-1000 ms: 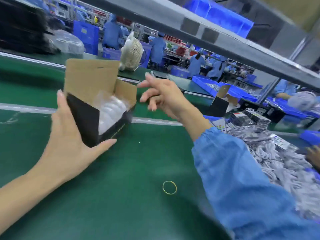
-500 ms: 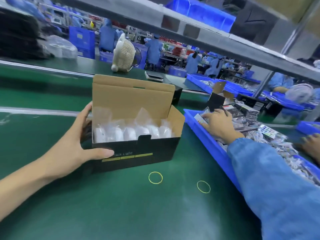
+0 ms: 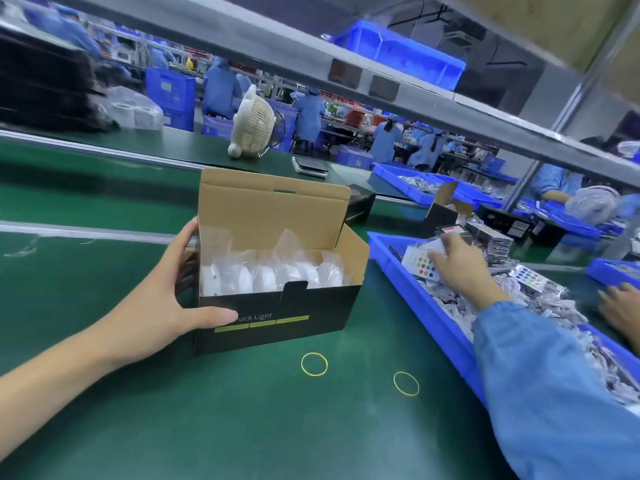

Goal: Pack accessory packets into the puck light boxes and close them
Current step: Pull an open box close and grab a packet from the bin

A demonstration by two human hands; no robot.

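Observation:
A black puck light box (image 3: 277, 306) stands on the green belt with its brown lid flap up. Several white puck lights in clear bags (image 3: 273, 271) fill it. My left hand (image 3: 166, 292) grips the box's left end, thumb across the front face and fingers behind the end wall. My right hand (image 3: 460, 271), in a blue sleeve, is over the blue tray (image 3: 412, 289) to the right of the box. Its fingers curl on an accessory packet (image 3: 424, 266) with coloured dots. The fingertips are blurred.
Two yellow rubber bands (image 3: 314, 364) (image 3: 406, 383) lie on the belt in front of the box. Another person's hand (image 3: 620, 306) rests in the tray's heap of packets. A second open box (image 3: 443, 209) and a cream fan (image 3: 252, 123) stand farther back, under a metal shelf.
My left hand has brought the box down onto the belt, front face toward me. My right hand has moved from beside the box to the blue tray and closed on a packet.

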